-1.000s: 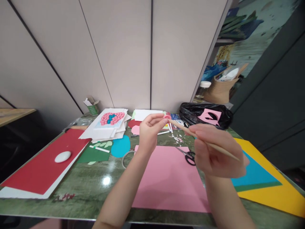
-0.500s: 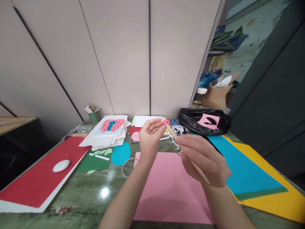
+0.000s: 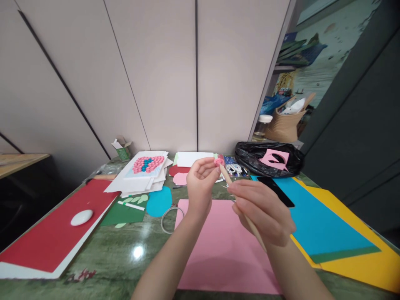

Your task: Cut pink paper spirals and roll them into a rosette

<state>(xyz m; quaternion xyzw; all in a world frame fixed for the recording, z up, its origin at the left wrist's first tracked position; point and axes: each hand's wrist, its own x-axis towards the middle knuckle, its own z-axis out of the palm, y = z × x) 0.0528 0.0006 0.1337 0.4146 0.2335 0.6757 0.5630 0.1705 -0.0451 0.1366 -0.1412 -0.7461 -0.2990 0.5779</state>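
Observation:
Above the far edge of the pink sheet (image 3: 225,250), my left hand (image 3: 201,183) pinches a small coiled pink paper rose (image 3: 219,161) between thumb and fingertips. A pale wooden stick (image 3: 226,176) is held in my right hand (image 3: 264,210), slanting from lower right to upper left. Its far tip meets the rose, or lies very close to it. Both hands are raised off the sheet. A grey ring (image 3: 166,227) lies at the sheet's left edge.
Red sheet (image 3: 56,225) with a white oval object (image 3: 81,217) at left; papers with a pink-and-blue heart (image 3: 148,165) behind. Blue sheet (image 3: 331,229), yellow sheet (image 3: 365,266), black phone (image 3: 276,192) and black bag (image 3: 250,158) at right.
My left hand and the rose have shifted slightly right. My right hand with the stick has moved a little left, uncovering more of the black phone.

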